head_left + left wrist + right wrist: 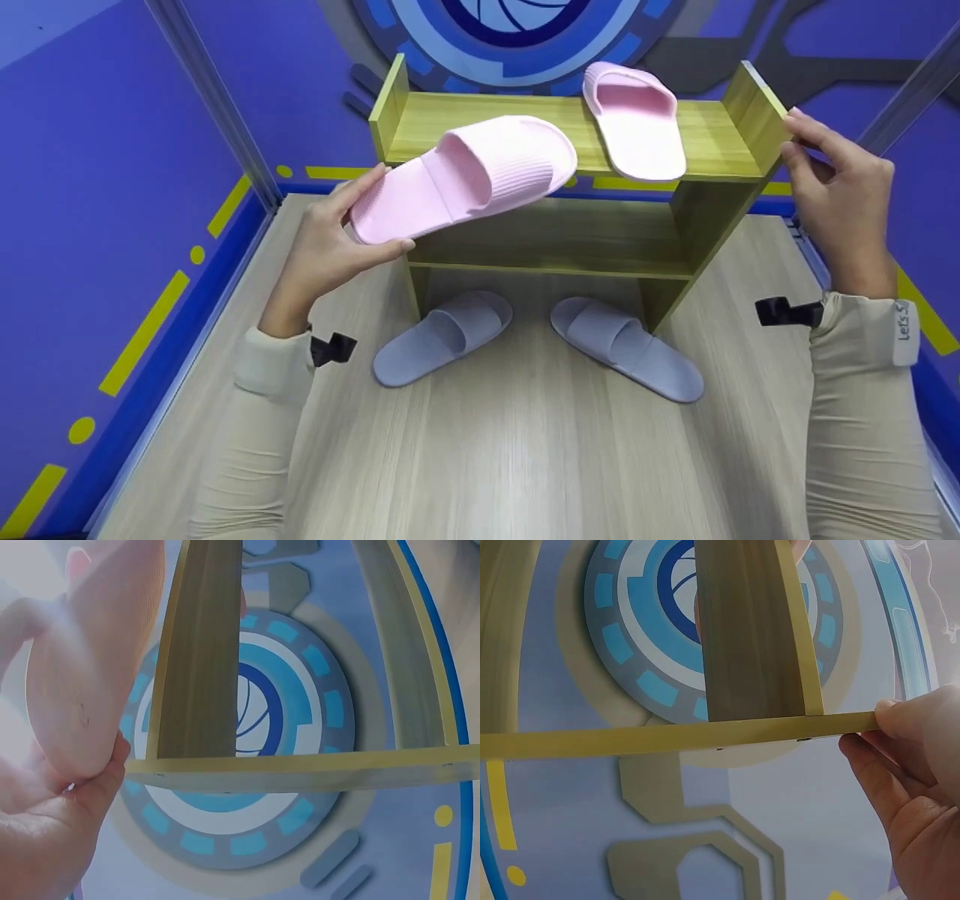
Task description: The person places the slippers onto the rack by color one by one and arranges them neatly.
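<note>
My left hand (322, 232) grips a pink slipper (465, 176) by its heel end, thumb along one edge and fingers along the other. In the head view its toe points right and overlaps the top of the wooden shoe rack (495, 124). The left wrist view shows the sole (90, 682) of this slipper beside the rack. A second pink slipper (641, 124) lies on the top shelf toward the right, toe to the wall. With thumb and fingertips my right hand (847, 187) pinches the upper end of the rack's right side panel (840, 722).
Two grey slippers, one left (446, 337) and one right (626, 349), lie on the wood-look floor (510, 465) at the rack's foot, toes turned inward. A lower shelf (555, 236) spans the rack. Blue patterned walls (97, 187) stand behind and on both sides.
</note>
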Demonstrator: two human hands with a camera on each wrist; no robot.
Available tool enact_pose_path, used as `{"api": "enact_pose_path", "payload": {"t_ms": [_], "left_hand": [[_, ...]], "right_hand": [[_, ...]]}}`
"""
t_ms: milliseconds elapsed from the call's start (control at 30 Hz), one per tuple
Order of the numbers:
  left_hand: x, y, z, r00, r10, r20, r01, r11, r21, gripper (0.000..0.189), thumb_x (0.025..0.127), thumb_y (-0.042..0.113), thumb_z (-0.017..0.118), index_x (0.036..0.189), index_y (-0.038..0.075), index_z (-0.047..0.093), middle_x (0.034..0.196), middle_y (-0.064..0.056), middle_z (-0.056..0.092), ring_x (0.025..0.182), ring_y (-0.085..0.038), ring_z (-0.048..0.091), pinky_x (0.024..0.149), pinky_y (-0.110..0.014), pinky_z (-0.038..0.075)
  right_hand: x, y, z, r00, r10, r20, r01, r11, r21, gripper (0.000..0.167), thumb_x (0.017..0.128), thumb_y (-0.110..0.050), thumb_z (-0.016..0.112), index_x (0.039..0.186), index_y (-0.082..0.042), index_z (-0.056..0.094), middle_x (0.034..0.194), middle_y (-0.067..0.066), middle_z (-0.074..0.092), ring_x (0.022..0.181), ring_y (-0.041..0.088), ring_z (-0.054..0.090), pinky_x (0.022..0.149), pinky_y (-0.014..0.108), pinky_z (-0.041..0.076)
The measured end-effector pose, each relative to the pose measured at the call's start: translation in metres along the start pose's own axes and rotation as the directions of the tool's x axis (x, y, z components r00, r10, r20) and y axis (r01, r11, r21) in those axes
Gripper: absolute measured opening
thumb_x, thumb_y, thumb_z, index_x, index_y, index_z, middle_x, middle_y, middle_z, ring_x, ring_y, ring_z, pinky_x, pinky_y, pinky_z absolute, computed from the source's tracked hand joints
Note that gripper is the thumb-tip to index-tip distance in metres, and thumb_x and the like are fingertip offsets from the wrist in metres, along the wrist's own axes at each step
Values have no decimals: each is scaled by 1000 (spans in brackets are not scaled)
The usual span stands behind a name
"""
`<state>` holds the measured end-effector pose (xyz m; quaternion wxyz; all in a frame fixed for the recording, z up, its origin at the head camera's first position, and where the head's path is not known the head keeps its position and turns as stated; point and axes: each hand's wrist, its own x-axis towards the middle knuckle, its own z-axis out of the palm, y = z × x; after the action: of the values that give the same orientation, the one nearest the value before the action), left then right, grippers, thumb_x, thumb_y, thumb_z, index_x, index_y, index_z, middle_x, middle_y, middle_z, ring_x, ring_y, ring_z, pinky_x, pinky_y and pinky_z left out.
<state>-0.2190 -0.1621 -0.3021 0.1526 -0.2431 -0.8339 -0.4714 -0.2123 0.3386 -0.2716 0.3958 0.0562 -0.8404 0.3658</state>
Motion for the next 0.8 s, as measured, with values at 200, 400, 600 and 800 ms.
{"api": "enact_pose_path", "payload": {"t_ms": [200, 400, 600, 800], "left_hand": [[5, 4, 5, 998, -31, -51, 32, 999, 6, 83, 69, 23, 87, 141, 7, 49, 140, -12, 53, 122, -23, 52, 98, -40, 49], [10, 7, 9, 996, -44, -75, 46, 999, 17, 82, 70, 27, 86, 140, 6, 49, 140, -14, 53, 124, -25, 53, 100, -42, 48], [14, 12, 16, 993, -54, -108, 57, 998, 28, 81, 70, 27, 86, 139, 5, 51, 136, -16, 55, 118, -24, 55, 96, -40, 50], [17, 15, 22, 989, -53, -137, 58, 998, 27, 81, 69, 27, 86, 137, 3, 52, 133, -16, 57, 116, -24, 56, 95, -39, 50]], "right_hand": [[0, 0, 0, 1000, 5, -5, -5, 1000, 10, 28, 91, -6, 63, 118, -9, 69, 126, 6, 65, 115, 4, 61, 87, 12, 49], [0, 0, 1, 1000, 7, -13, -7, 1000, 15, 27, 91, -6, 63, 118, -8, 69, 125, 6, 65, 113, 3, 62, 87, 12, 49], [-1, 0, 1, 1000, 8, -12, -8, 1000, 13, 28, 91, -6, 63, 118, -9, 69, 126, 6, 65, 114, 4, 62, 88, 12, 49], [-1, 0, 1, 1000, 15, -13, -15, 1000, 18, 29, 91, -6, 63, 119, -10, 69, 126, 6, 65, 115, 4, 62, 89, 13, 49]]}}
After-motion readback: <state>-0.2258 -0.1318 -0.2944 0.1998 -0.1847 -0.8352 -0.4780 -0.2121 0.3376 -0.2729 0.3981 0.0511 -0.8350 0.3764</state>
